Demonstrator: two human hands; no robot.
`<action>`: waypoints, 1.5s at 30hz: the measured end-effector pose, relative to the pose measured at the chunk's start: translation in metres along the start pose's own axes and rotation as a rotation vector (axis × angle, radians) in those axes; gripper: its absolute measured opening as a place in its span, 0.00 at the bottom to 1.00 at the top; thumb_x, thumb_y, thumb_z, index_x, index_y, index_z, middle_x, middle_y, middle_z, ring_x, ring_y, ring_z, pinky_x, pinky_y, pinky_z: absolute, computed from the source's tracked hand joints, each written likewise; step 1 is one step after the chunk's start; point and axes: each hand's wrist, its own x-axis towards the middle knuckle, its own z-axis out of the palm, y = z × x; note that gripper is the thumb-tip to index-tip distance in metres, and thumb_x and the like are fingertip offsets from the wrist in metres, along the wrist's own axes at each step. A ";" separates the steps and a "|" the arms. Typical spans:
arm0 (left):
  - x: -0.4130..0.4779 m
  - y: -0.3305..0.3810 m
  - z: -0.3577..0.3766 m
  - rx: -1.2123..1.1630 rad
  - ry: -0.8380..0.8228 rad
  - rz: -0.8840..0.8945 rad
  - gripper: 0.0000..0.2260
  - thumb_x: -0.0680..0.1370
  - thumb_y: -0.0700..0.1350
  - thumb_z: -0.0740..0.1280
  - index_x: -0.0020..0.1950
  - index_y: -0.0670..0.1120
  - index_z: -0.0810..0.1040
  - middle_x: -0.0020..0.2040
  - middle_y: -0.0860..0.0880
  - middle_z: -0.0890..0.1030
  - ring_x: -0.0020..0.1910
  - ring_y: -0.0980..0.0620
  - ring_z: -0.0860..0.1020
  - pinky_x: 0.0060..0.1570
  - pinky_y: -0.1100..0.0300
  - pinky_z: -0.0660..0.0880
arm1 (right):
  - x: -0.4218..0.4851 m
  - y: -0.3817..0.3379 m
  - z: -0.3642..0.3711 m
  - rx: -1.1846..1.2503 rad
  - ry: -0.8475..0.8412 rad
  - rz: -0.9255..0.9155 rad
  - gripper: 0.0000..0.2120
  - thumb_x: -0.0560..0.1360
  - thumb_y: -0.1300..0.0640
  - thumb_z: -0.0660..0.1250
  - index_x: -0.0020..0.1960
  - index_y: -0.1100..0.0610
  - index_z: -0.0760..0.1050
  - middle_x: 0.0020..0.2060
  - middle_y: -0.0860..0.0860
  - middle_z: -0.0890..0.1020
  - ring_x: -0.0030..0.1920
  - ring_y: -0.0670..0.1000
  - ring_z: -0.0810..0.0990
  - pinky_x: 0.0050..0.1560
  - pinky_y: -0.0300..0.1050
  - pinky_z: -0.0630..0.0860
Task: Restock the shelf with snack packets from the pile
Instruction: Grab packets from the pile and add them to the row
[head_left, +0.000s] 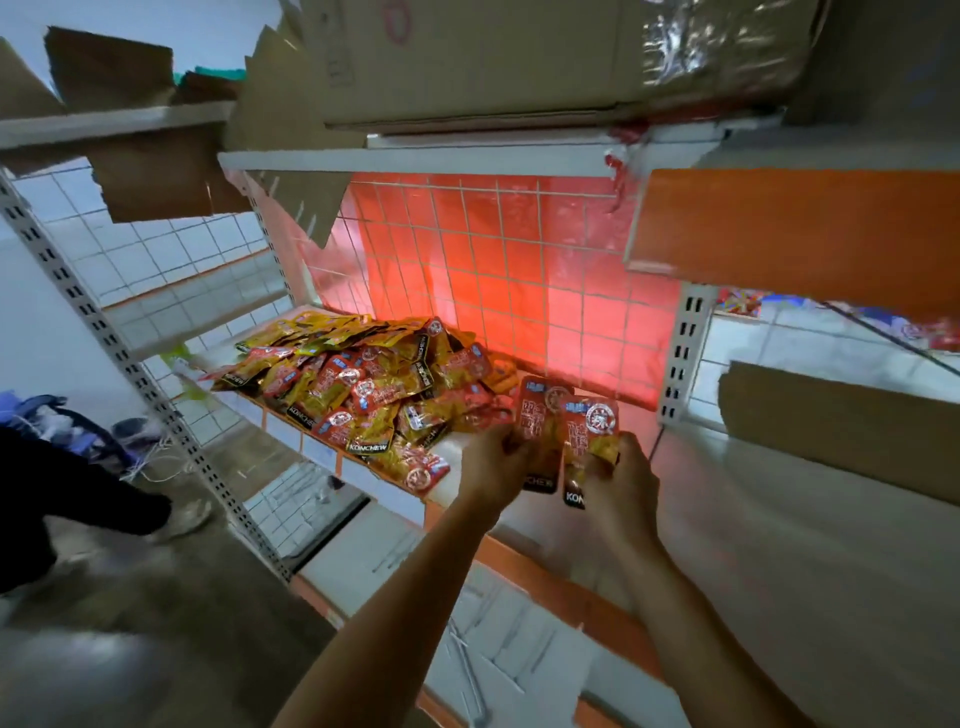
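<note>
Plainly the shelf (727, 499) is the first worry. Its white board looks smooth and hard, with an orange front lip, and slick pouches stood on it could, I'd guess, slide flat or tip over the edge. Behind it stands a wire grid (519, 260) of square cells with a red sheet glowing through, and a pouch pushed too far back might wedge there.

The pile (374, 384) lies heaped on the shelf's left half. It is a loose mound of glossy red-and-yellow foil pouches overlapping every way. Some hang past the front lip, so a nudge from a forearm could spill them to the floor.

Just right of the pile, two pouches are held upright, flat and rectangular, with black bottom bands. The left hand (493, 462) pinches the left pack (540, 410), and the right hand (621, 483) grips the right pack (595, 426). The packs sit side by side, edges overlapping. Film that slippery could slide out of either hold.
</note>
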 end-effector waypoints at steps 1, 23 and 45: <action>-0.014 0.006 0.007 -0.053 -0.015 -0.024 0.14 0.76 0.43 0.69 0.32 0.50 0.71 0.27 0.57 0.73 0.25 0.67 0.72 0.25 0.75 0.65 | -0.007 0.005 -0.014 0.007 0.008 0.011 0.10 0.75 0.63 0.65 0.56 0.59 0.73 0.52 0.58 0.81 0.51 0.59 0.79 0.42 0.40 0.67; -0.189 0.188 0.217 -0.481 -0.415 -0.125 0.05 0.73 0.38 0.71 0.43 0.49 0.82 0.39 0.50 0.84 0.37 0.55 0.82 0.37 0.61 0.78 | -0.076 0.134 -0.316 0.071 0.396 0.179 0.08 0.76 0.60 0.63 0.55 0.54 0.70 0.52 0.56 0.79 0.41 0.49 0.73 0.38 0.39 0.69; -0.381 0.365 0.479 -0.430 -0.726 -0.169 0.09 0.74 0.46 0.72 0.53 0.49 0.79 0.49 0.51 0.83 0.47 0.54 0.81 0.49 0.57 0.80 | -0.134 0.295 -0.645 0.145 0.586 0.196 0.04 0.76 0.61 0.64 0.49 0.59 0.70 0.36 0.52 0.76 0.35 0.51 0.75 0.36 0.49 0.73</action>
